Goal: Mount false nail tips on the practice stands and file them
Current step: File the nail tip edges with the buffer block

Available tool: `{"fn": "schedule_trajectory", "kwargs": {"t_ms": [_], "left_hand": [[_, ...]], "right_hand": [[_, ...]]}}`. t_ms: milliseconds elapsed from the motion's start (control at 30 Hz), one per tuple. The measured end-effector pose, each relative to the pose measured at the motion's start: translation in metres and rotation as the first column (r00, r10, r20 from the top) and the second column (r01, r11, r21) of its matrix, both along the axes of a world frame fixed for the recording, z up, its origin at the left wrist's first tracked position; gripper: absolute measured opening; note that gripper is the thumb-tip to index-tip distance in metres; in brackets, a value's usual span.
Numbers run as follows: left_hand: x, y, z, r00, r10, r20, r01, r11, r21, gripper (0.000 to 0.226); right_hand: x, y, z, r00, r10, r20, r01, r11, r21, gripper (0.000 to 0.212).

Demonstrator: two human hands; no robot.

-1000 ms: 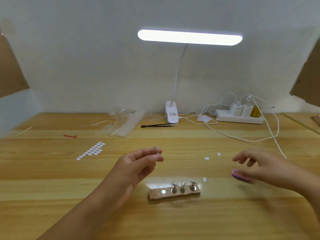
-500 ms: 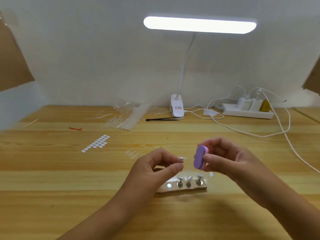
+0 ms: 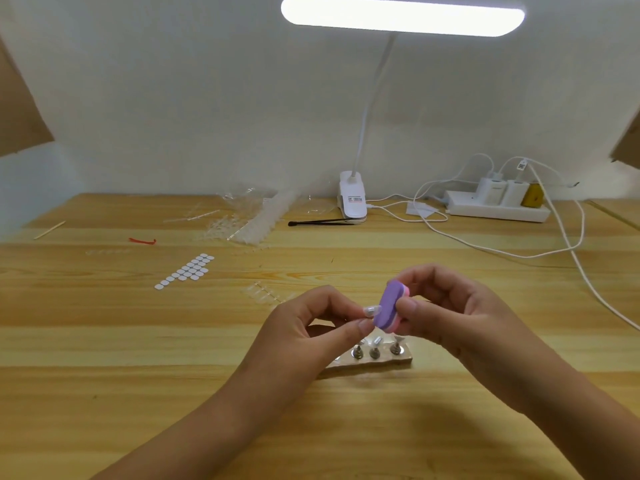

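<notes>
nail tip (image 3: 371,310) and file (image 3: 389,308) held above wooden table (image 3: 104,341), white wall (image 3: 173,98) behind.

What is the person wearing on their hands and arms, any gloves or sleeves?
Nothing that shows. The left hand and right hand are bare: no gloves, rings or wristbands. The left forearm and right forearm are uncovered down to the picture's edge, with no sleeve or watch in view.
</notes>
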State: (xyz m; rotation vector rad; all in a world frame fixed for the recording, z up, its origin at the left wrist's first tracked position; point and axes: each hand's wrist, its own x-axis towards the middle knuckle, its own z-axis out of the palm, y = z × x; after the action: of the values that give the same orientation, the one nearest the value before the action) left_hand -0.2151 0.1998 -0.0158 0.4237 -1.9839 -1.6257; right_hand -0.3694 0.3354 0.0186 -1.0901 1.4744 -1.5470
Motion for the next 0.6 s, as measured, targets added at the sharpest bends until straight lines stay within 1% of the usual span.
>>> {"fn": "schedule_trajectory", "kwargs": {"t_ms": [100,133,233,367,467,567,600], "left_hand": [[0.0003,-0.0002,0.0001,1.000,-0.008,-0.001,0.008,1.000,-0.003,0.012],[0.0002,0.0000,0.0002,1.000,-0.009,-0.002,0.009,1.000,-0.003,0.011],[0.0009,-0.0002,-0.0003,1.000,0.011,0.006,-0.011,1.000,-0.008,0.012],[-0.0001,-0.0009,0.0011,0.999,0.014,0.047,-0.014,1.000,0.015,0.005],[-0.0004,-0.0014,0.0027,0.995,-0.030,0.095,0.020,0.994,0.105,0.012],[0.0004,-0.0024,0.0017,0.991,-0.063,0.118,0.037,0.977,0.209,0.038],[0.0006,-0.0027,0.0014,0.991,-0.062,0.121,0.034,0.975,0.221,0.042]], "right_hand": [[0.0007,0.0023,0.0013,0.995,0.099,-0.027,-0.097,0.992,0.076,0.023],[0.0007,0.0025,0.0010,0.993,0.109,-0.034,-0.105,0.991,0.087,0.023],[-0.0006,0.0004,-0.0011,1.000,0.028,0.002,-0.028,0.999,0.033,0.025],[-0.0027,-0.0005,-0.0033,0.997,-0.058,0.055,0.059,0.998,-0.009,0.024],[-0.0020,-0.0010,-0.0042,0.997,-0.065,0.048,0.066,0.998,-0.014,0.024],[0.0003,-0.0012,-0.0052,0.999,-0.044,0.010,0.044,0.999,-0.003,0.022],[0.0014,-0.0008,-0.0052,1.000,-0.030,-0.004,0.030,1.000,0.002,0.021]]}}
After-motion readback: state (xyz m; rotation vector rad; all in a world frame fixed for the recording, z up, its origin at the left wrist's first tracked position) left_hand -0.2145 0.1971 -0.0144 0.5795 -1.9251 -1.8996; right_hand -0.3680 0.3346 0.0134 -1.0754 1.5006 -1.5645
